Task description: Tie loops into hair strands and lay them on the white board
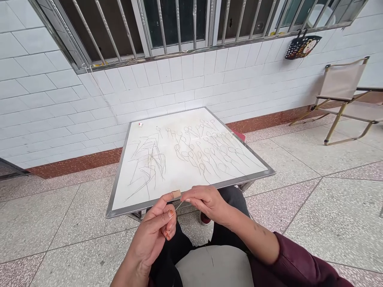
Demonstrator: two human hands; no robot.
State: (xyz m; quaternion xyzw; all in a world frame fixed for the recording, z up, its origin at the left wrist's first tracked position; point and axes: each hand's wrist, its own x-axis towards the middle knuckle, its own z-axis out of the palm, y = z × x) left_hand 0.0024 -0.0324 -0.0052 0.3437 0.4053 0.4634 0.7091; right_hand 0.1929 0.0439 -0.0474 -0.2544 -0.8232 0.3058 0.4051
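Observation:
Just over the table's near edge, my left hand (154,229) pinches a thin wire (179,206) between thumb and curled fingers. A tan wrap (176,194) covers the tip of its raised index finger. Close by on the right, my right hand (209,203) has thumb and fingers closed on the other end of that short stretch. Below the hands a fine strand hangs toward my lap, though its link to the held wire cannot be made out. Many looped wire pieces (202,167) lie on the right of the white table (170,181); bent wires (149,157) lie in a tangle on the left.
A small white and red item (140,125) sits at the table's far left corner. Behind stands a white tiled wall (179,87) with barred windows. A dotted bag (302,47) hangs from the bars. A folding chair (344,85) stands at right. A grey surface (214,267) covers my lap.

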